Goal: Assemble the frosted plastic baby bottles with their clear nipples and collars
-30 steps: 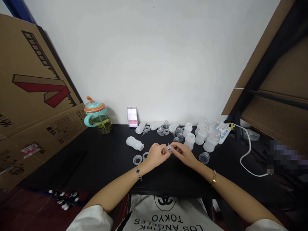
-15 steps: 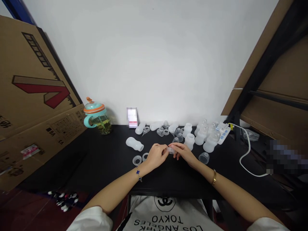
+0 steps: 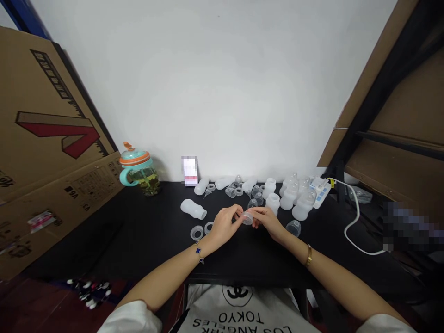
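A clear baby bottle collar ring (image 3: 247,218) is pinched between my two hands above the front half of the black table. My left hand (image 3: 225,223) grips its left edge with thumb and fingers. On the other side, my right hand (image 3: 269,223) has its fingertips closed on the right edge; some fingers are hidden under it. Two loose rings (image 3: 197,232) lie beside my left wrist, the nearer one fully visible. A white bottle body (image 3: 193,209) rests on its side behind them. Right of my right hand is a clear dome cap (image 3: 293,228).
Upright bottle bodies (image 3: 272,203) and capped bottles (image 3: 304,206) stand at the right, before a power strip (image 3: 321,190) with a white cable. Bottle parts (image 3: 230,190) lie along the wall. A tea jug (image 3: 140,173) and phone (image 3: 190,171) stand left, near a cardboard box (image 3: 45,138).
The ring has tilted and now shows more of its face between my fingertips. My left fingers have lifted and opened slightly around it. The bottles and loose parts stay in place.
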A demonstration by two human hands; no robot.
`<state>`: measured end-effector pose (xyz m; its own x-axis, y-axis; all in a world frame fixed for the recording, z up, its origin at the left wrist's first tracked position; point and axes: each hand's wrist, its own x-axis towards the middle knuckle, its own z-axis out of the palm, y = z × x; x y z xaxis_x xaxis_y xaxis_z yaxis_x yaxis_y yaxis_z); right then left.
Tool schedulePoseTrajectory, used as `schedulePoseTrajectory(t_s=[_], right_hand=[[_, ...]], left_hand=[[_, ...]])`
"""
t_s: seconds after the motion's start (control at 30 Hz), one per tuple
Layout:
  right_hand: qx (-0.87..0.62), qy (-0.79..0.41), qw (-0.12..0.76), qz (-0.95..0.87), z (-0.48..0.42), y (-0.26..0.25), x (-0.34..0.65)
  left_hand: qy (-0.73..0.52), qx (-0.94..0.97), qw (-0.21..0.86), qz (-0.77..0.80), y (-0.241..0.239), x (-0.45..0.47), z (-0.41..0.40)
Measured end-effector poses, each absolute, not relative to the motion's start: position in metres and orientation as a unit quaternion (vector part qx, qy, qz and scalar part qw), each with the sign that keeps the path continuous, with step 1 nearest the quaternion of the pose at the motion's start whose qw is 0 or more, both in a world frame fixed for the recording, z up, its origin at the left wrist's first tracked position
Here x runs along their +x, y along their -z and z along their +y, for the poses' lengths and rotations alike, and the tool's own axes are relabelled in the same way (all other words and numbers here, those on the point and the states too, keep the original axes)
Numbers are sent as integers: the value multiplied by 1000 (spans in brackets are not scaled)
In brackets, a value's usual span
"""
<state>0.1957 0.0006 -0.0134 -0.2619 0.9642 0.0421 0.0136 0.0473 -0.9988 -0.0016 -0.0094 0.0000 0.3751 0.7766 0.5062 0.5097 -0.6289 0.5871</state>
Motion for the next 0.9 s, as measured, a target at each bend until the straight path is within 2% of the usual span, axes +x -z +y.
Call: schedulePoseTrajectory(t_s=[0.2,0.9], right_hand=[[-423,-562,420,-574,3,18,196],[-380,-654,390,-525,9,30,194]], left_hand=[[-399,810,229,363,2,0,-8],[-398,805,257,358,1,0,-8]])
